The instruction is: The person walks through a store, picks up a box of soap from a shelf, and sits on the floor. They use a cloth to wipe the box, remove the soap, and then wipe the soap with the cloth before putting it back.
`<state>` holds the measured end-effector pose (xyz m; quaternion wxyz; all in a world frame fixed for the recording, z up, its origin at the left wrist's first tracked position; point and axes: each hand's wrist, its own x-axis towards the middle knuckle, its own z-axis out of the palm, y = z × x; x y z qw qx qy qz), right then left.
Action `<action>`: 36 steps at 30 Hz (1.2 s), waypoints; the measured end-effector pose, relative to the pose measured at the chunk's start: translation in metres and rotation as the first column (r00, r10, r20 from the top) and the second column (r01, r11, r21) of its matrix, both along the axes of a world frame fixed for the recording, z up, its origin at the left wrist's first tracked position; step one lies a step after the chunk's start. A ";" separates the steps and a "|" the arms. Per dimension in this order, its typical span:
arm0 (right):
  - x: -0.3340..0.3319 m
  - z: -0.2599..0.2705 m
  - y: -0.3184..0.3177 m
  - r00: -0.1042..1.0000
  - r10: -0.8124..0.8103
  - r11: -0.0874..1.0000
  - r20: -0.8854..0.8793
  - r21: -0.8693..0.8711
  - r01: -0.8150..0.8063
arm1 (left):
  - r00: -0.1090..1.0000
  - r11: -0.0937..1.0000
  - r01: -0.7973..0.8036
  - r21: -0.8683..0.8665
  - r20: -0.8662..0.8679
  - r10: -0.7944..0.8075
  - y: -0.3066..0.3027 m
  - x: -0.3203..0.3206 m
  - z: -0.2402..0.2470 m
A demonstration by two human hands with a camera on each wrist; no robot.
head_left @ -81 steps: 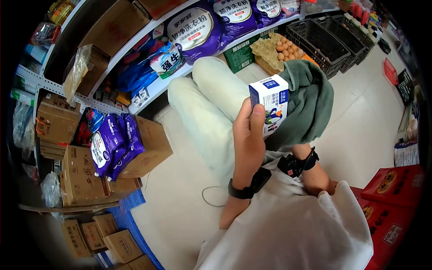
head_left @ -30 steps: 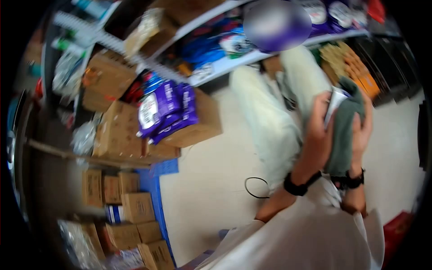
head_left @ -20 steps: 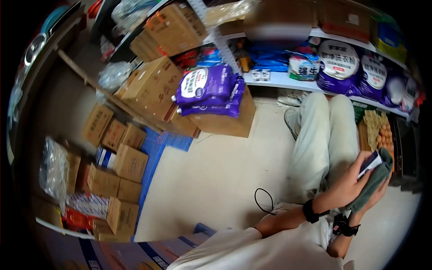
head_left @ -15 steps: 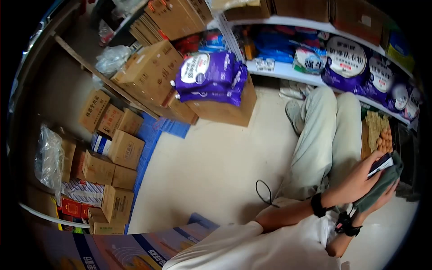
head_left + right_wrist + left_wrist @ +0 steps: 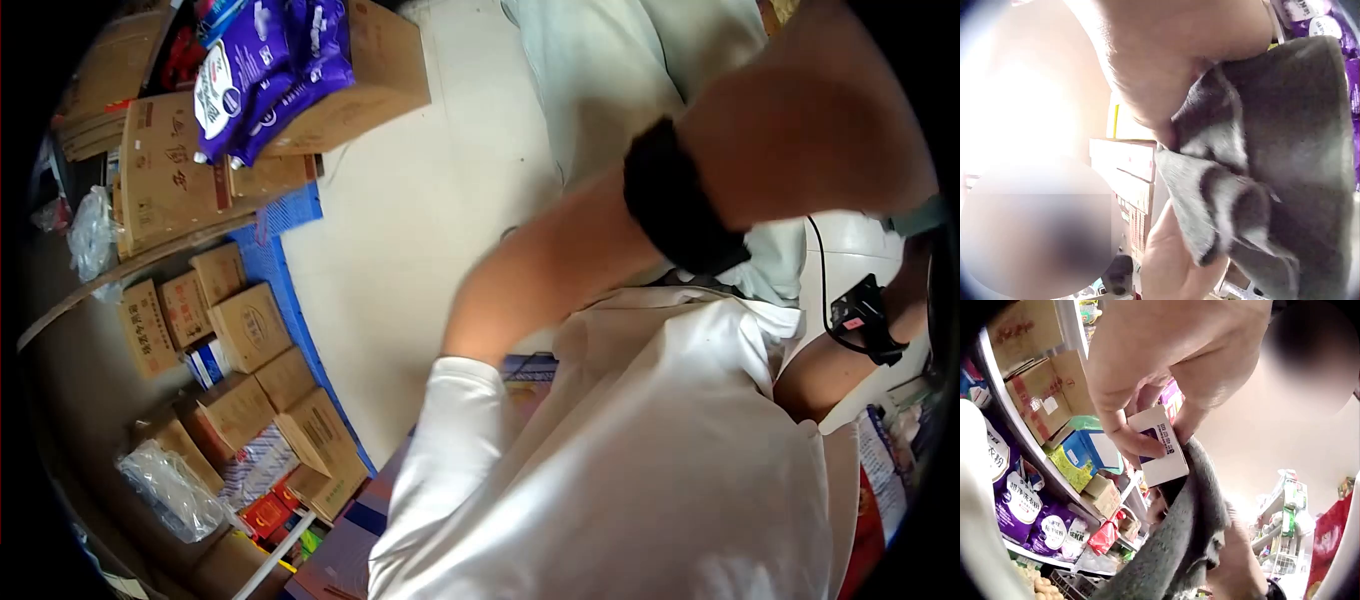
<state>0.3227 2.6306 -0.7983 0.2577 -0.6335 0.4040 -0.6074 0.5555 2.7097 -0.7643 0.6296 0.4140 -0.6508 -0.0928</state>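
Grey cloth (image 5: 1297, 125) gripped in the right hand (image 5: 1166, 56), white box (image 5: 1166, 469) pinched in the left hand (image 5: 1172, 350); looks like wiping, so next probably needs a steady box.

Shows a small white box (image 5: 1169, 465), tilted, with a dark purple-blue panel and small dark print on one side and a plain white end. Sits pinched in the fingers of the left hand (image 5: 1172, 362), partly covered by them, right up against the grey-green cloth (image 5: 1175, 544). Looks thick and soft there, bunched into deep folds beside the box and spread flatter elsewhere. Hangs loosely from the right hand (image 5: 1235, 562), at the right of the scene.
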 end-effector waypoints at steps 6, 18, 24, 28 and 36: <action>0.004 -0.005 -0.023 0.990 0.095 0.986 0.108 0.129 -0.109 | 0.994 0.994 0.027 0.105 -0.105 -0.016 -0.028 0.027 -0.008; 0.039 -0.010 -0.109 0.920 0.071 0.874 0.386 0.420 -0.243 | 0.967 0.931 0.180 0.317 -0.232 -0.109 -0.083 0.078 -0.007; 0.044 -0.019 -0.139 0.772 -0.251 0.767 0.583 0.607 -0.209 | 0.952 0.833 0.247 0.495 -0.285 -0.113 -0.101 0.111 0.033; 0.040 -0.040 -0.162 0.640 -0.297 0.657 0.709 0.638 -0.402 | 0.985 0.815 0.063 0.577 -0.168 0.043 -0.108 0.164 0.069; 0.077 -0.088 -0.168 0.574 -0.278 0.565 0.770 0.615 -0.551 | 0.971 0.745 -0.163 0.647 -0.029 0.238 -0.173 0.184 0.094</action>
